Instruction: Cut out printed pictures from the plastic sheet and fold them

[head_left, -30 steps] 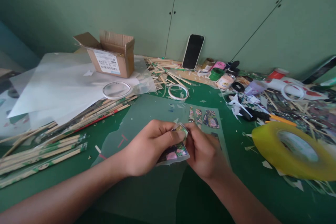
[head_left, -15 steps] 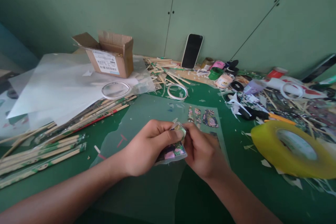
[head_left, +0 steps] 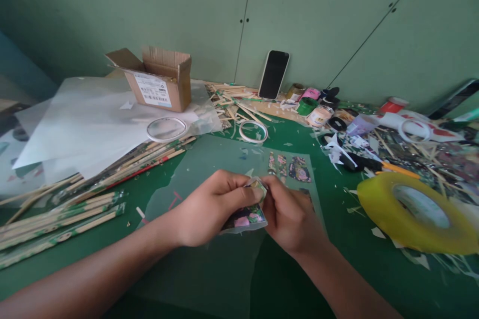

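Observation:
My left hand (head_left: pixel 205 207) is closed around a small flat floral-print piece (head_left: pixel 245 218) with a clear margin, its thumb pressed on top near the upper corner. At the right edge of that piece my right hand (head_left: pixel 294 217) is closed too, fingers pinched at the corner; the fingertips are partly hidden. Both hands are above a translucent sheet (head_left: pixel 220 157) lying on the green tabletop. Cut-out floral pieces (head_left: pixel 299 168) lie on the sheet just beyond my right hand, another partly covered by it.
To the right lies a large yellow tape roll (head_left: pixel 377 204) beside scissors with orange (head_left: pixel 400 169) and scraps. Bundled sticks (head_left: pixel 67 224) lie left. An open cardboard box (head_left: pixel 183 82), tape rings (head_left: pixel 253 131), a phone (head_left: pixel 274 75) and small jars (head_left: pixel 320 115) stand at the back.
Almost nothing differs. The view has shifted very slightly, and both hands keep the floral-print piece in the same place.

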`<state>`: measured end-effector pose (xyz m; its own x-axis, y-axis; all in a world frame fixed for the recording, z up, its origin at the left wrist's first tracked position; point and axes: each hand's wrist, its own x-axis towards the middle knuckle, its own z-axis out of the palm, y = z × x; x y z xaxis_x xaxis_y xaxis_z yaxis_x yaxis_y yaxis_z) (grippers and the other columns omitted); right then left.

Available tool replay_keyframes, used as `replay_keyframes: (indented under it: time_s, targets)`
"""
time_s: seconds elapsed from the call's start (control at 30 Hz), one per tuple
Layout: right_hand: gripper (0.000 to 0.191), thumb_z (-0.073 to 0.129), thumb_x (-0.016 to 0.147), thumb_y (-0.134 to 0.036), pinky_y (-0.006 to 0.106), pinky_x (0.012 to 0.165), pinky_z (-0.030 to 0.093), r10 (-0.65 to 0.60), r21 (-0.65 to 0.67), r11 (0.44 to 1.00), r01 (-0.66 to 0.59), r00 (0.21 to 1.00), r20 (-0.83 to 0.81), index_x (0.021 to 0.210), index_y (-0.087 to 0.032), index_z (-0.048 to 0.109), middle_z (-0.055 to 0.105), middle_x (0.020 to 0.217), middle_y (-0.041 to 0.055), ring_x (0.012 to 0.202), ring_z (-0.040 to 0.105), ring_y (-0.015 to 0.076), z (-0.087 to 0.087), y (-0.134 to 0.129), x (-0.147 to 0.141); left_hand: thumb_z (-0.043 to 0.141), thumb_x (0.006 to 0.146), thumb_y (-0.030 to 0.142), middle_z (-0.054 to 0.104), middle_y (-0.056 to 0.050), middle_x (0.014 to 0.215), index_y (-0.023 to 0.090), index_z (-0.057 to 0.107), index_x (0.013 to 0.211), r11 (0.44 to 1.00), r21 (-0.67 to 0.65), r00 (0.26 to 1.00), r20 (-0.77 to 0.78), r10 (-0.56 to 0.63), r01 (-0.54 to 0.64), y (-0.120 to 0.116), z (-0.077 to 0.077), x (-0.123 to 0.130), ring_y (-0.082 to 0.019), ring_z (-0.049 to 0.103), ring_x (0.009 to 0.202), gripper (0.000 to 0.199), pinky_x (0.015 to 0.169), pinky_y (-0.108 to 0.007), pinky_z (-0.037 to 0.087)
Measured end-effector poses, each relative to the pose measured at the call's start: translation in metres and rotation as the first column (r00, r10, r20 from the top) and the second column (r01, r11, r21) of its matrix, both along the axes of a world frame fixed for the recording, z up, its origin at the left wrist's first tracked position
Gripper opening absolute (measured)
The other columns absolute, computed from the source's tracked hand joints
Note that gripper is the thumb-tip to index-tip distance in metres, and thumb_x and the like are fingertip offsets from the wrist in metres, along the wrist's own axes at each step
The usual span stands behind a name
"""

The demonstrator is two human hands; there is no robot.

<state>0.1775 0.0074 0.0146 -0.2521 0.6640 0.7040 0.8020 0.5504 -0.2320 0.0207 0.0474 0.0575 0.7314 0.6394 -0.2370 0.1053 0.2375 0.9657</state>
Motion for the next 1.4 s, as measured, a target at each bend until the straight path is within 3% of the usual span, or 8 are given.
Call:
replay_keyframes:
  time_s: [0.5,0.63,0.73,0.83,1.0,1.2,1.3,1.4]
  targets:
    - [0.020,0.036,0.092,-0.018,0.024,0.044,0.038,-0.048,-0.056,0.997,0.049,0.999,0.008,0.090,-0.015,0.056,0.067,0.065,0.0041,0.048,0.059,0.0141,-0.005,0.003,0.004,0.051,0.087,0.033,0.035,0.006,0.050,0.015,0.045,0.059,0.996,0.023,0.997,-0.017,-0.081,0.081,-0.001,-0.001,0.001,-0.005,0.027,0.046,0.034,0.044,-0.020,0.023]
    - [0.020,0.041,0.093,-0.022,0.023,0.050,0.042,-0.142,-0.194,0.976,0.102,0.968,-0.207,0.089,-0.016,0.059,0.067,0.071,0.0036,0.055,0.061,0.0129,-0.005,0.008,0.011,0.049,0.087,0.030,0.035,0.006,0.051,0.016,0.041,0.058,0.971,0.111,0.975,-0.095,-0.200,0.210,-0.001,-0.001,-0.001,-0.005,0.027,0.048,0.033,0.045,-0.019,0.025]
    - [0.018,0.049,0.092,-0.031,0.020,0.043,0.035,-0.116,-0.379,0.921,-0.094,0.861,-0.496,0.086,-0.019,0.060,0.053,0.058,-0.0041,0.046,0.047,0.0083,0.000,0.008,0.016,0.051,0.084,0.029,0.038,0.006,0.051,0.016,0.044,0.057,0.933,0.290,0.960,-0.242,-0.144,0.213,0.003,-0.003,-0.003,-0.006,0.030,0.048,0.031,0.043,-0.019,0.024]
    - [0.024,0.049,0.092,-0.035,0.019,0.041,0.031,0.006,-0.471,0.794,-0.386,0.778,-0.628,0.076,-0.019,0.059,0.043,0.053,-0.0062,0.045,0.039,0.0070,0.006,0.005,0.018,0.056,0.081,0.036,0.037,0.005,0.049,0.015,0.050,0.056,0.855,0.465,0.917,-0.397,-0.030,0.230,0.006,-0.005,-0.003,-0.006,0.029,0.047,0.033,0.040,-0.019,0.019]
    - [0.025,0.057,0.089,-0.032,0.019,0.045,0.031,-0.046,-0.594,0.654,-0.467,0.760,-0.648,0.067,-0.019,0.052,0.044,0.058,-0.0053,0.050,0.040,0.0060,0.007,0.004,0.021,0.072,0.069,0.034,0.048,0.005,0.053,0.016,0.058,0.065,0.775,0.592,0.916,-0.400,0.043,0.222,0.015,-0.005,-0.007,-0.006,0.037,0.049,0.023,0.042,-0.017,0.026]
    - [0.031,0.066,0.083,-0.037,0.019,0.038,0.018,-0.205,-0.323,0.540,-0.777,0.250,-0.946,0.067,-0.021,0.045,0.023,0.049,-0.0124,0.038,0.017,0.0032,0.009,0.007,0.025,0.077,0.069,0.024,0.061,0.003,0.066,0.015,0.064,0.073,0.932,0.342,0.991,0.096,0.094,-0.121,0.028,-0.007,-0.011,-0.007,0.054,0.059,0.016,0.055,-0.016,0.045]
    - [0.029,0.067,0.083,-0.035,0.019,0.038,0.018,-0.217,-0.290,0.554,-0.781,0.200,-0.955,0.067,-0.021,0.047,0.026,0.048,-0.0120,0.038,0.019,0.0034,0.009,0.007,0.021,0.073,0.075,0.031,0.058,0.004,0.061,0.016,0.061,0.072,0.940,0.136,0.924,0.275,0.268,-0.313,0.026,-0.017,-0.006,-0.006,0.052,0.051,0.020,0.048,-0.016,0.045]
    - [0.029,0.065,0.086,-0.035,0.019,0.038,0.019,-0.209,-0.319,0.655,-0.685,0.241,-0.948,0.067,-0.021,0.047,0.028,0.048,-0.0113,0.038,0.022,0.0040,0.005,0.005,0.015,0.068,0.078,0.042,0.056,0.004,0.059,0.016,0.055,0.071,0.955,0.004,0.914,0.289,0.283,-0.297,0.014,-0.024,0.002,-0.008,0.052,0.047,0.030,0.045,-0.018,0.044]
